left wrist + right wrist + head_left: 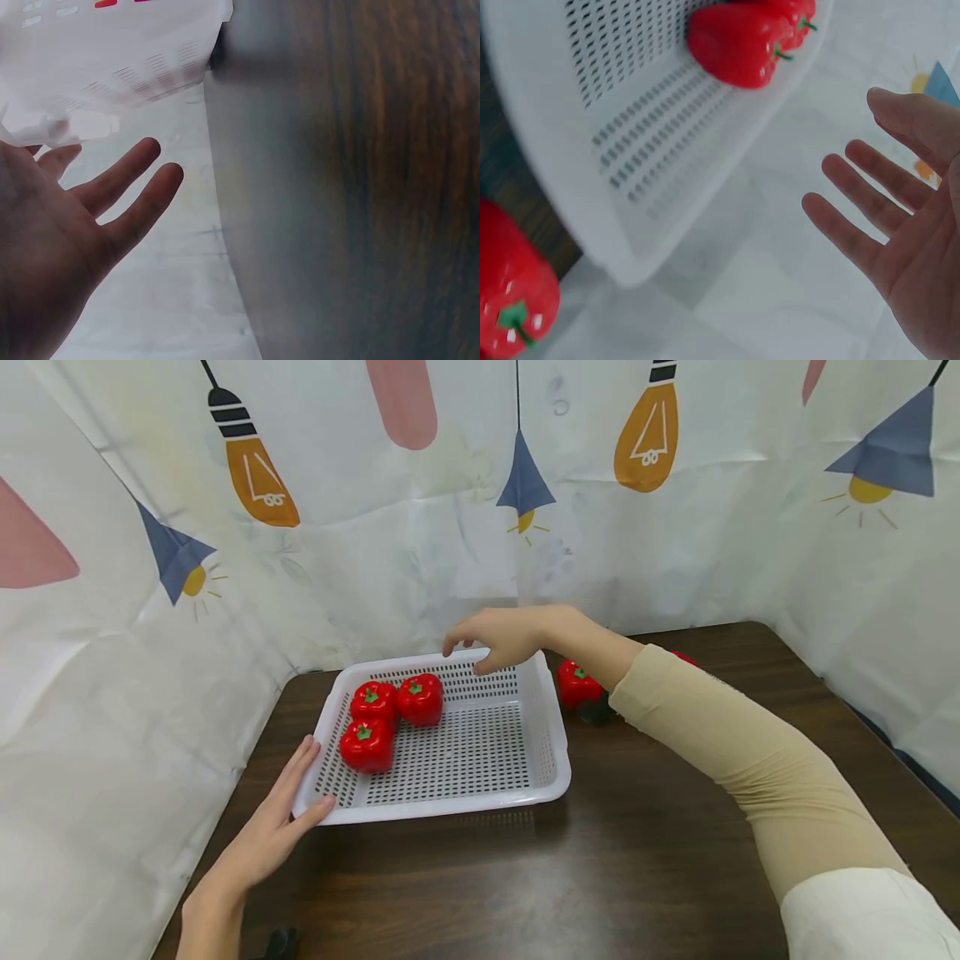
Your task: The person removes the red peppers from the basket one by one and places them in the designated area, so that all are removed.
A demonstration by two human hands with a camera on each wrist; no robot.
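Note:
A white perforated plastic basket (480, 806) stands on the dark table with three red bell peppers grouped in its left part: one in front (367, 746), one behind it (373, 700) and one to the right (421, 699). My left hand (262, 835) rests at the basket's front left corner, fingers spread along the outer side and thumb at the rim. Over the basket's back edge, my right hand (502, 639) hovers palm down with loosely bent fingers and nothing in them. In the right wrist view that hand (907, 232) is apart from the basket wall.
Right of the basket, partly behind my right forearm, lies another red bell pepper (576, 685) beside a dark object (596, 710). More red (684, 657) peeks out beyond the sleeve. A patterned white sheet (420, 568) hangs behind the table (637, 843). A small black object (281, 943) sits at the front left.

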